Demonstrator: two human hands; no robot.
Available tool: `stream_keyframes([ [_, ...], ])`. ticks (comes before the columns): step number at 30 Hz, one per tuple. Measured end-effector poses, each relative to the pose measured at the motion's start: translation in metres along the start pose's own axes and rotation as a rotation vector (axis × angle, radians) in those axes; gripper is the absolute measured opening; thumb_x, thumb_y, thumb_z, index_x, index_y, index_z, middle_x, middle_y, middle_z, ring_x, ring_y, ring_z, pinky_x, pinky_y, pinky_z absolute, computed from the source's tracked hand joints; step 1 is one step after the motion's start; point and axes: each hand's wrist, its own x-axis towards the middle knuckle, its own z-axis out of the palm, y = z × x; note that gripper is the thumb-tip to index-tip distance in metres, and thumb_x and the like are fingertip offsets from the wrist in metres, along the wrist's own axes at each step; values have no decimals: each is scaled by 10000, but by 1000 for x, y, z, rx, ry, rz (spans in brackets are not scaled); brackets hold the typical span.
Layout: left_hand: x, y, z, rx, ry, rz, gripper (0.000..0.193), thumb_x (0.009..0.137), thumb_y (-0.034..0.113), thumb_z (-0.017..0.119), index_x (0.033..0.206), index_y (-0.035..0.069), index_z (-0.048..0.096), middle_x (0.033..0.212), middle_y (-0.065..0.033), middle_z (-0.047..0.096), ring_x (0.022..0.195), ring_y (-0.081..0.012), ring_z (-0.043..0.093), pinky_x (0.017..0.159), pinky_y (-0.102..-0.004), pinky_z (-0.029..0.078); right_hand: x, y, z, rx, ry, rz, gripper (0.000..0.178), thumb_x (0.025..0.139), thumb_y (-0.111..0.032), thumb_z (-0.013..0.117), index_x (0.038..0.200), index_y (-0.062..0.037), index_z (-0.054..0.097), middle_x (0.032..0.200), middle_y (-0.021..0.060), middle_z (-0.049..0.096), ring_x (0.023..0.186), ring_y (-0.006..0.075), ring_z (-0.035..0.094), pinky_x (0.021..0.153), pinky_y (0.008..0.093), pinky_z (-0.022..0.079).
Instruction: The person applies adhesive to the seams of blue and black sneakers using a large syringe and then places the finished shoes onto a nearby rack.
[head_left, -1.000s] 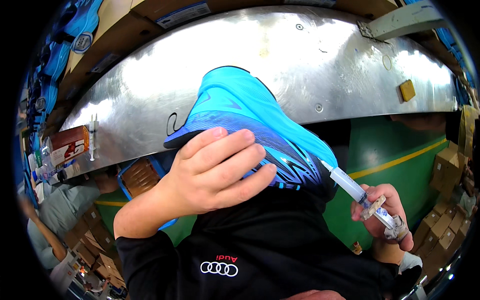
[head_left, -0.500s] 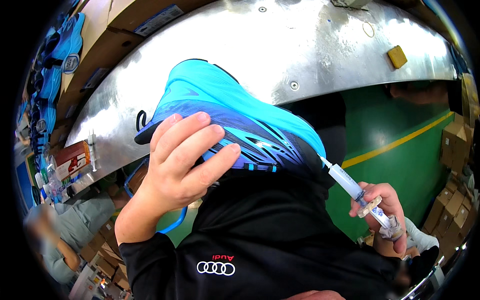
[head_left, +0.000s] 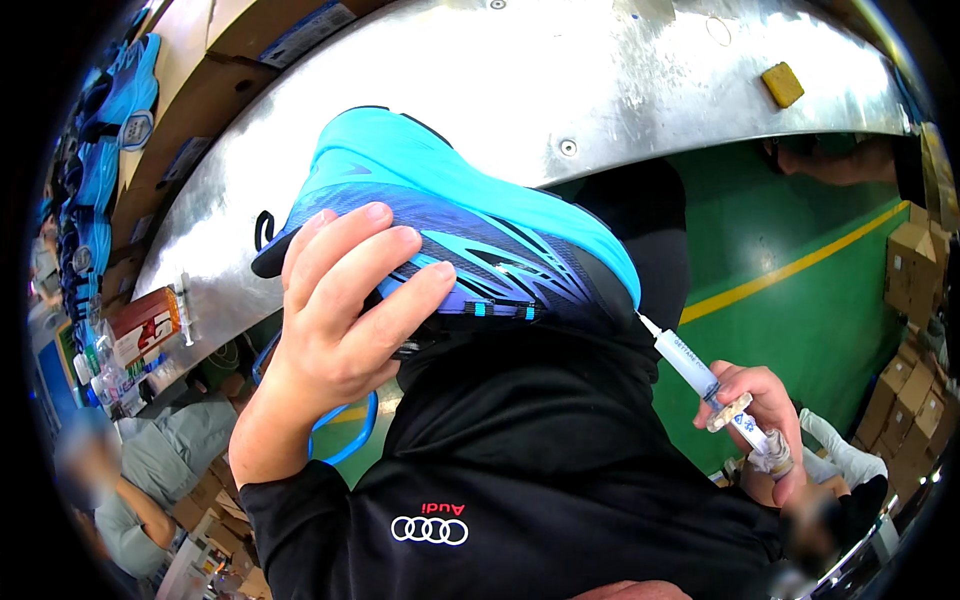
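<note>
one blue shoe (head_left: 450, 230), one syringe (head_left: 700, 375), two hands, one yellow block (head_left: 783, 85)

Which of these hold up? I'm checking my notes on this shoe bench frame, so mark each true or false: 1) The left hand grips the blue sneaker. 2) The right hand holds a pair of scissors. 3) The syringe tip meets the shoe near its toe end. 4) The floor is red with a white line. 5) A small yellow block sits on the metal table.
1) The left hand grips the blue sneaker: true.
2) False: the right hand holds a syringe, not scissors.
3) True: the syringe tip meets the sneaker near its toe end.
4) False: the floor is green with a yellow line.
5) True: a small yellow block sits on the metal table.
</note>
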Motion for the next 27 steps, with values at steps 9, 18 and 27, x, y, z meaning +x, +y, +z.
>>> stream_keyframes([
  [9, 12, -1, -13, 113, -9, 215, 248, 811, 175, 637, 1059, 161, 656, 1162, -50, 630, 1143, -240, 584, 982, -375, 417, 59, -28, 19, -660, -67, -420, 1139, 445, -602, 911, 1314, -68, 404, 1050, 182, 517, 883, 230, 498, 740, 332, 392],
  [18, -5, 0, 9, 79, 190, 242, 256, 755, 216, 573, 967, 90, 642, 1072, -60, 622, 1113, -241, 569, 1074, -391, 357, 204, -21, 68, -786, -407, -520, 1101, 565, -413, 931, 1402, -118, 279, 1288, 212, 396, 1213, 451, 488, 961, 500, 444],
  [27, -9, -1, 18, -34, 321, 194, 273, 783, 244, 553, 957, 68, 668, 1075, -70, 627, 1103, -258, 569, 1085, -411, 344, 253, -18, 85, -825, -487, -435, 1080, 574, -458, 914, 1407, -120, 316, 1301, 208, 404, 1225, 451, 492, 945, 492, 441],
])
